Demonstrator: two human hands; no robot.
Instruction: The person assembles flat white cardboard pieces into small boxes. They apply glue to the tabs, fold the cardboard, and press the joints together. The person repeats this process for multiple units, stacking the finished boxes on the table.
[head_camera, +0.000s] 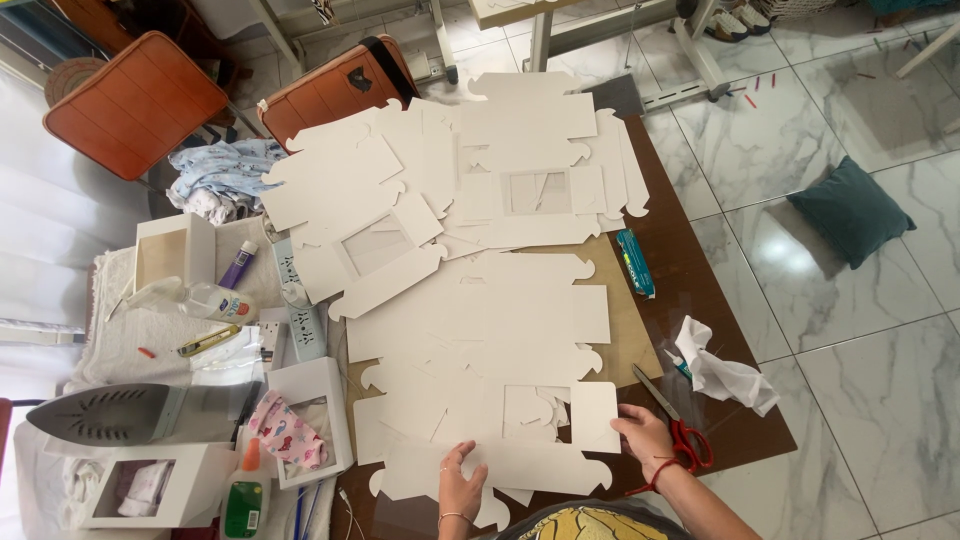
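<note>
Several flat white die-cut cardboard box blanks (480, 330) with window cut-outs lie spread over a brown table (700, 300). My left hand (460, 487) rests with fingers spread on the nearest blank (500, 465) at the table's front edge. My right hand (645, 435), a red string at its wrist, presses its fingertips on the right edge of a blank's flap (595, 415). Neither hand grips anything.
Red-handled scissors (680, 425) lie just right of my right hand, beside a crumpled white tissue (720, 375). A teal glue tube (635, 262) lies on the table's right. At left are folded window boxes (310, 420), an iron (105, 412), glue bottles (245, 495), orange chairs (135, 100); a green cushion (850, 210) on the floor.
</note>
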